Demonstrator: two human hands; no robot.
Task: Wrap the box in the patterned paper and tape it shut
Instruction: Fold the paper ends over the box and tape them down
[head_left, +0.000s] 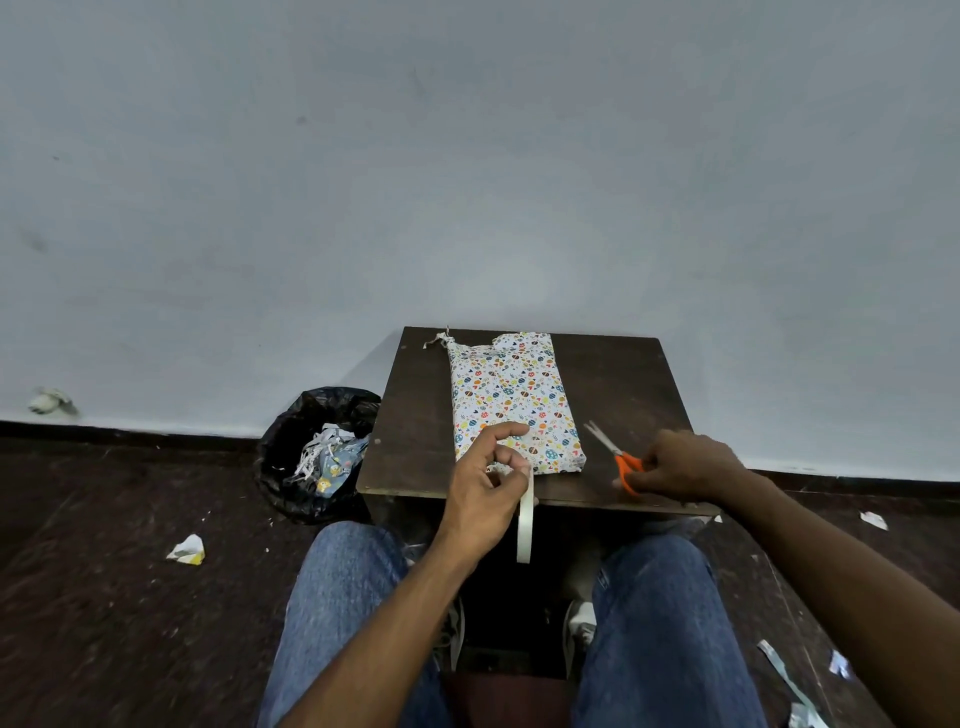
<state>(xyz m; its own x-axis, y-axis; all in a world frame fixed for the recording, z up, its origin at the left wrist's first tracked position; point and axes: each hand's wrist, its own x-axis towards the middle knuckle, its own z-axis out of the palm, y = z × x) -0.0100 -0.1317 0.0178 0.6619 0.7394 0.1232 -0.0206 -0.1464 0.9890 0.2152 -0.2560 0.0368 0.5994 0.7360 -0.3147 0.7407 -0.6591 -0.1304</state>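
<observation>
The box (511, 402), covered in white paper with small coloured prints, lies on the dark wooden table (623, 384); its far end is crumpled and uneven. My left hand (485, 486) hovers at the box's near-left corner and pinches a roll of white tape (524, 525), which hangs edge-on below the fingers. My right hand (680, 465) grips the orange handles of a pair of scissors (615, 457) on the table to the right of the box, blades pointing away and left.
A bin with a black liner (317, 452), holding paper scraps, stands left of the table. Paper scraps (187, 550) lie on the dark floor on both sides. My knees in blue jeans (654, 623) sit under the table's near edge. A pale wall rises behind.
</observation>
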